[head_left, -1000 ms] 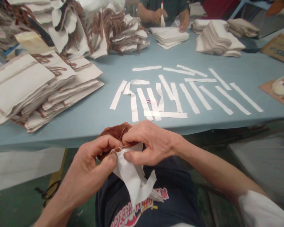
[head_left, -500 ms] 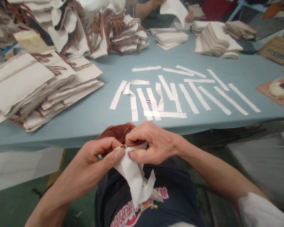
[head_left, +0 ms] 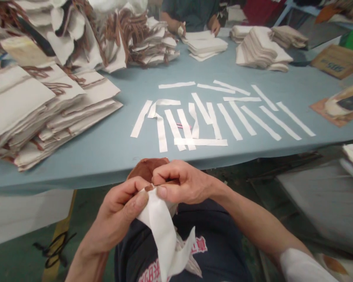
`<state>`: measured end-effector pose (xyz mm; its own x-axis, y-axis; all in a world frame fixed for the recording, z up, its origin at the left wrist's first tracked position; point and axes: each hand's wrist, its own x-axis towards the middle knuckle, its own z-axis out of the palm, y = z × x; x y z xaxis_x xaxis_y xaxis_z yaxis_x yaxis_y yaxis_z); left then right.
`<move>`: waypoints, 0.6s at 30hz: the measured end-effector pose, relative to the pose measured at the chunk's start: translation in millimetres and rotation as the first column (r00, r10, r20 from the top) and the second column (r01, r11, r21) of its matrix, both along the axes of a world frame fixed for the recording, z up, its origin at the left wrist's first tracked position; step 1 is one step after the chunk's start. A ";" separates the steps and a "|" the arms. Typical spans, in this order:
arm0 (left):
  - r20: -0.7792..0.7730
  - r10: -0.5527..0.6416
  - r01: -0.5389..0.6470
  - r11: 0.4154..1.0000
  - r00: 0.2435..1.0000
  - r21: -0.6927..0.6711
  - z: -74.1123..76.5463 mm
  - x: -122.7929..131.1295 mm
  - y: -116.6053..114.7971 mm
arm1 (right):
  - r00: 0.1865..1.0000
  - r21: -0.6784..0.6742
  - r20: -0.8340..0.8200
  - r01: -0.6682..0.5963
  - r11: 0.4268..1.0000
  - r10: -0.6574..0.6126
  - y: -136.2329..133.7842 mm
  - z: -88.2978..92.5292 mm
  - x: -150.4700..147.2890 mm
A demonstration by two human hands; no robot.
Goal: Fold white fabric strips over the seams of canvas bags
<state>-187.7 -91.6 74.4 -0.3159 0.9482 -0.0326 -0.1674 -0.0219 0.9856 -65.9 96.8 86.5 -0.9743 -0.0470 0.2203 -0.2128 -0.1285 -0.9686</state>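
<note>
Below the table's near edge, over my lap, both hands pinch one small workpiece. My left hand [head_left: 117,213] grips the top of a white paper piece [head_left: 163,235] that hangs down over my dark shirt. My right hand [head_left: 181,182] pinches the same spot from the right, thumb against my left thumb. A bundle of brown cord or fabric [head_left: 145,168] sits behind the fingers, and a brown end shows between the thumbs. Several white paper strips [head_left: 208,119] lie in a row on the blue table [head_left: 106,147] just beyond my hands.
Tall stacks of white paper bags with brown handles [head_left: 41,102] fill the table's left side and far left. More white stacks [head_left: 261,53] sit far right. Another person's hands [head_left: 194,27] work on a stack at the far edge. A brown card [head_left: 335,103] lies at the right.
My hands have drawn closer together and slightly lower, the thumbs now pressed together on the white piece. The view has tilted. The person across the table put down a lifted white sheet.
</note>
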 end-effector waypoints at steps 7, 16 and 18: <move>-0.514 -0.091 0.043 0.994 0.853 -0.104 36.8 -13.6 2.8 | 0.989 0.515 -0.087 0.151 0.844 -0.124 11.8 24.2 8.0; -0.706 -0.003 -0.045 0.998 0.708 -0.049 44.3 -7.6 8.2 | 0.974 0.581 0.003 0.184 0.793 -0.228 3.5 38.4 5.2; -0.715 0.027 -0.064 0.998 0.699 -0.025 39.4 -7.9 7.3 | 0.969 0.525 0.000 0.210 0.825 -0.247 0.2 33.9 4.2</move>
